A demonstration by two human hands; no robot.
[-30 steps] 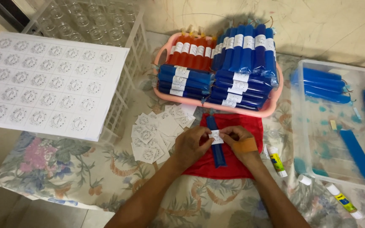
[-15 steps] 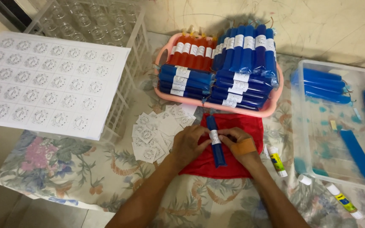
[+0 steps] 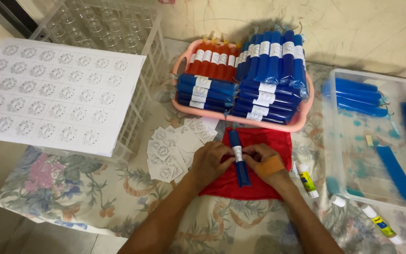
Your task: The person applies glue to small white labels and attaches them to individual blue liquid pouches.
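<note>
Blue tube (image 3: 238, 157) lies long and thin on a red cloth (image 3: 259, 181), near the front of the worktop (image 3: 95, 207). It looks like shiny plastic full of blue stuff, with a white label (image 3: 237, 153) round its middle. Both arms reach in from the front. The left hand (image 3: 211, 162) bends its fingers onto the tube at the label, so its grip is closed on the tube. The right hand (image 3: 264, 162) does the same from the other side, and it has a tan plaster (image 3: 271, 165) on its back. The worktop has a soft flowery cover. Small white square labels (image 3: 172, 150) lie in a loose pile just beside the left hand. Glue sticks (image 3: 307, 181) lie near the right hand. Farther back, a pink basket (image 3: 301, 123) holds stacks of blue and orange tubes. A clear bin (image 3: 334, 141) on the right has more blue tubes. A flat white sheet of stickers (image 3: 52, 94) rests on a white rack (image 3: 146, 89) at the left.
</note>
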